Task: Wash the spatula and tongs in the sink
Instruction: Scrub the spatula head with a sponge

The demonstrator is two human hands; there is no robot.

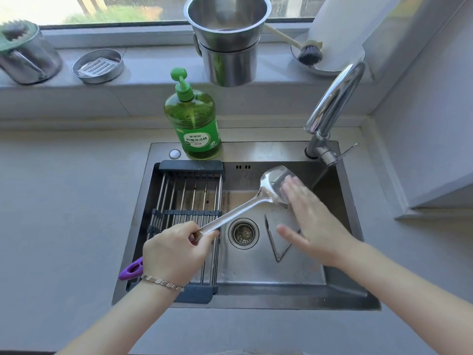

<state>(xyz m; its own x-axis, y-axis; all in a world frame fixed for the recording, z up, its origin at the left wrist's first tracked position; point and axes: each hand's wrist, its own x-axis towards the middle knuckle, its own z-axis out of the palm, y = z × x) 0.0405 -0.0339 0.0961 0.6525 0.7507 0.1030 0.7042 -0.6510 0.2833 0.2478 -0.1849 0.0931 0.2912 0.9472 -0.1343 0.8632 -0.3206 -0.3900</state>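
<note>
A long steel spatula (258,194) slants over the sink (256,283), blade up toward the far right. My left hand (174,249) grips the end of its handle above the drying rack. My right hand (312,216) lies flat with straight fingers on the spatula's blade, thumb spread out. Steel tongs (275,242) lie open in a V on the sink floor, right of the drain (243,233), partly under my right hand. A thin stream of water falls from the tap (332,106) just right of the blade.
A dark drying rack (186,201) spans the sink's left half, with a purple handle (131,269) at its near left. A green dish-soap bottle (193,119) stands behind the sink. Steel pots (227,39), a dish brush (308,52) and a strainer dish (98,65) sit on the windowsill.
</note>
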